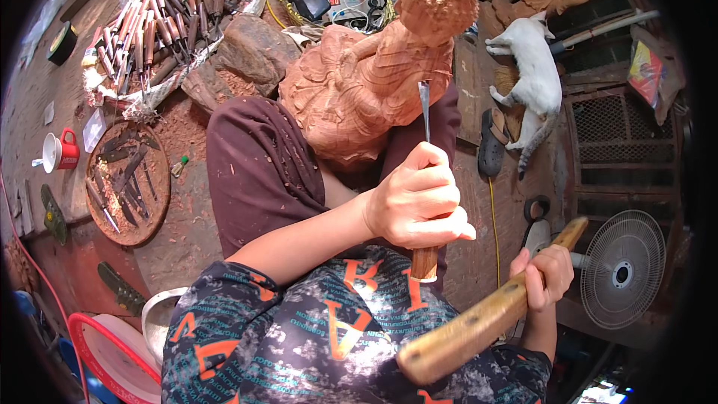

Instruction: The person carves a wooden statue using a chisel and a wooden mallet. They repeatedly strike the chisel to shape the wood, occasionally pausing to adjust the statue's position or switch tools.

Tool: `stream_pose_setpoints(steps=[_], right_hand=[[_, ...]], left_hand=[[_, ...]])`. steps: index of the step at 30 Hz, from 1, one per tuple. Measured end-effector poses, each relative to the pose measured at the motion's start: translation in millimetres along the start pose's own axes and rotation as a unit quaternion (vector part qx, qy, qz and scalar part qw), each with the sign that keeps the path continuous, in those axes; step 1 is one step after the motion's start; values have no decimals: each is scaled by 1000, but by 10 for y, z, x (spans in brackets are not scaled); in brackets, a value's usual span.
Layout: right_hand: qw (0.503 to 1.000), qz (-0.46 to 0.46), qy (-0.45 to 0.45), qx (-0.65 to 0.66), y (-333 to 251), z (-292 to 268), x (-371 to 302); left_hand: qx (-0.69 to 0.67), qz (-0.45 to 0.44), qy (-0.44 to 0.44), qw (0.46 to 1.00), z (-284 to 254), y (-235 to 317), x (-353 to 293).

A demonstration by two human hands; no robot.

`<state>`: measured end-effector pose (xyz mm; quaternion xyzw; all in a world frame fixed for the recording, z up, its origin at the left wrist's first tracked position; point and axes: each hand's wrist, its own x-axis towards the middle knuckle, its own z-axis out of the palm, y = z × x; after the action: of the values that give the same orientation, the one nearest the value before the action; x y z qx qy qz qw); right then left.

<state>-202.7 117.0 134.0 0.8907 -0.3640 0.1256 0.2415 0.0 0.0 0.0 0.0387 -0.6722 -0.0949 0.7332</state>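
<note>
A reddish-brown wooden statue with a knobbly, curl-covered head leans across my lap between my legs. My left hand is wrapped round the wooden handle of a carving chisel, its narrow metal blade pointing away from me. The blade's tip lies at the side of the statue's upper body; whether it touches the wood I cannot tell. Lower and to the right, my right hand grips a long wooden mallet by its thin end. The mallet's thick end hangs over my shirt, below the chisel handle and apart from it.
Several carving tools fill a bundle at far left. More blades lie on a round board beside a red mug. A control box stands behind the statue. At right are a white cat, a sandal and a fan.
</note>
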Motion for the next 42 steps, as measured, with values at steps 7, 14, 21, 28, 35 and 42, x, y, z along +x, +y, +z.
stream_pose_setpoints(steps=[7, 14, 21, 28, 35, 42], right_hand=[[1000, 1, 25, 17, -31, 60, -60], [999, 0, 26, -26, -32, 21, -7], [998, 32, -13, -55, -21, 19, 13], [999, 38, 30, 7, -79, 89, -24], [995, 53, 63, 48, -81, 95, -13], [995, 90, 30, 2, -35, 77, -37]], left_hand=[[-3, 7, 1, 1000, -19, -18, 40], [-10, -10, 12, 1000, -47, -32, 87], [-40, 0, -9, 999, -120, -12, 145], [-54, 10, -72, 996, -107, -12, 185], [-32, -16, -101, 994, -68, 1, 301], [-12, -21, -93, 995, -20, -11, 384]])
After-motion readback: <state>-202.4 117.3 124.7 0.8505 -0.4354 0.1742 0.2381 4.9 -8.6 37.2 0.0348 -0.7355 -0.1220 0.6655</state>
